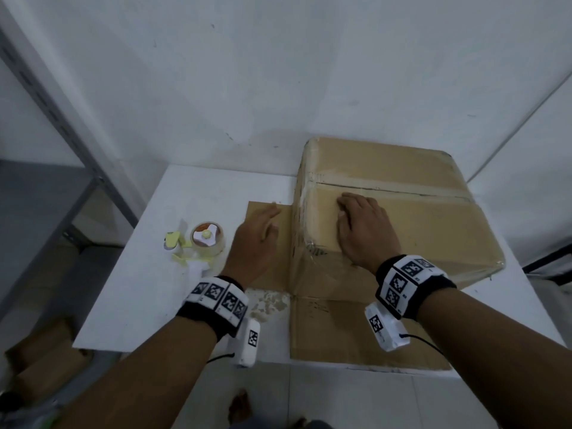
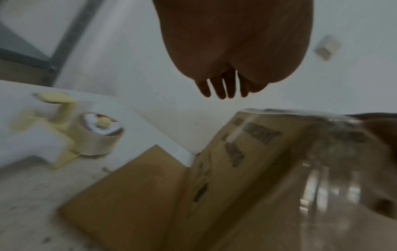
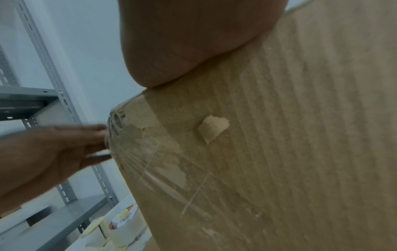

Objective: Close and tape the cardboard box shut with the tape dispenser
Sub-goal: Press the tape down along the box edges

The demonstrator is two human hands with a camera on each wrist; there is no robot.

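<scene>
A brown cardboard box stands on the white table, its top seam covered with clear tape. Two of its flaps lie flat on the table: one to the left and one toward me. My right hand rests flat on the box top near its left edge, fingers straight. My left hand is open beside the box's left wall, above the left flap; in the left wrist view its fingers are straight and hold nothing. The yellow and white tape dispenser with its tape roll lies on the table left of that hand.
A grey metal shelf rack stands at the left, and a white wall runs close behind the table. Cardboard boxes sit on the floor at the lower left. The table's near edge runs just under the front flap.
</scene>
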